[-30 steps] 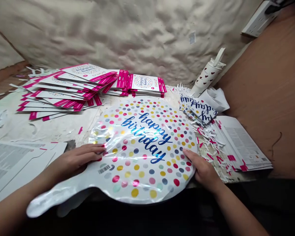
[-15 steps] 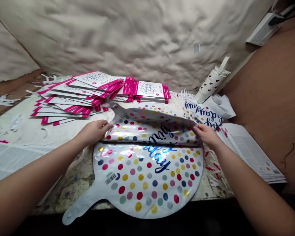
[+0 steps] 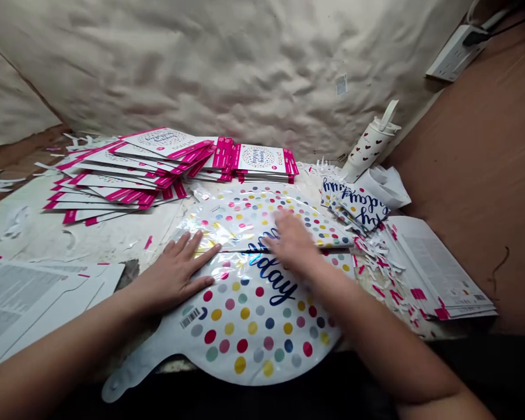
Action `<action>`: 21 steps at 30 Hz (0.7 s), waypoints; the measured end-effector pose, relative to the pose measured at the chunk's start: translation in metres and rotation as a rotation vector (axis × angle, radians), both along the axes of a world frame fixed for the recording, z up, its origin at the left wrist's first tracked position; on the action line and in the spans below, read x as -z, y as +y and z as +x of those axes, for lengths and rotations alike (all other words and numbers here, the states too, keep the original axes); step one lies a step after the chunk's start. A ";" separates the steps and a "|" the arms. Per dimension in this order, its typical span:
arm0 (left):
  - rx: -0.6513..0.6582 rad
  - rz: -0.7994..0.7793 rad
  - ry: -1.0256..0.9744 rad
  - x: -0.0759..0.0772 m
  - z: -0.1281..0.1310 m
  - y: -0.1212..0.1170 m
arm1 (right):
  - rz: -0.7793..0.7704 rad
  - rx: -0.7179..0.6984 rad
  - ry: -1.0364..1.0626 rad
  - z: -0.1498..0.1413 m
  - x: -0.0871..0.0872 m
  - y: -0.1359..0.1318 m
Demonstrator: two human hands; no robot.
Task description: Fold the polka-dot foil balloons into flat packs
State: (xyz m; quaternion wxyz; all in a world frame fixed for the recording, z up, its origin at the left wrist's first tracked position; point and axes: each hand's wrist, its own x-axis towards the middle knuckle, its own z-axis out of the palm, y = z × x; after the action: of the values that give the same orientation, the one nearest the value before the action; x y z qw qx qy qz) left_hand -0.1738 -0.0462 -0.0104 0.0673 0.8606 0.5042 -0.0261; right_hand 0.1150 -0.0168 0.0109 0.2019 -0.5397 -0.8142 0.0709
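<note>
A flat, round foil balloon (image 3: 254, 326) lies before me, white with many-coloured dots, blue lettering and a barcode. A pleat runs across its middle, and its pale tail points to the lower left past the table's front edge. My left hand (image 3: 179, 268) rests flat on the balloon's left side, fingers spread over the end of the pleat. On the upper middle, over part of the lettering, is my right hand (image 3: 291, 239); it is smeared by motion, so its fingers do not show clearly.
Pink-and-white printed packets (image 3: 131, 175) are piled at the back left, with another stack (image 3: 262, 160) beside them. A heart-patterned tumbler (image 3: 370, 149) stands at the back right near folded balloons (image 3: 359, 204). Printed card sheets (image 3: 441, 268) and paper scraps (image 3: 385, 274) lie on the right.
Both hands have let go of the raised fold's ends. The balloon's upper part now lies flatter. My left hand has spread out on it, and my right hand has swung inward to the middle.
</note>
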 end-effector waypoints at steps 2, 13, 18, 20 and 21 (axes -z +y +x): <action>-0.004 -0.007 0.005 -0.001 -0.002 0.000 | -0.034 -0.179 -0.005 -0.023 0.012 -0.019; -0.037 0.029 0.010 -0.021 0.086 0.000 | -0.109 0.334 -0.294 0.116 0.021 -0.097; -0.012 -0.085 0.033 -0.014 0.139 -0.005 | -0.275 0.545 -0.160 0.076 0.020 -0.069; -0.027 -0.082 0.021 -0.010 0.139 -0.007 | -0.305 0.623 0.072 0.072 0.010 -0.050; -0.034 -0.073 0.011 -0.008 0.138 -0.009 | -0.267 0.617 0.208 0.067 0.001 -0.043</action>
State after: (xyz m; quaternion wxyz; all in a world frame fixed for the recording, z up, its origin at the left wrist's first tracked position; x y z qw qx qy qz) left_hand -0.0359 -0.0551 -0.0021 0.0961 0.8488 0.5176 -0.0481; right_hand 0.1816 -0.0594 0.0100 0.2231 -0.7718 -0.5715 0.1670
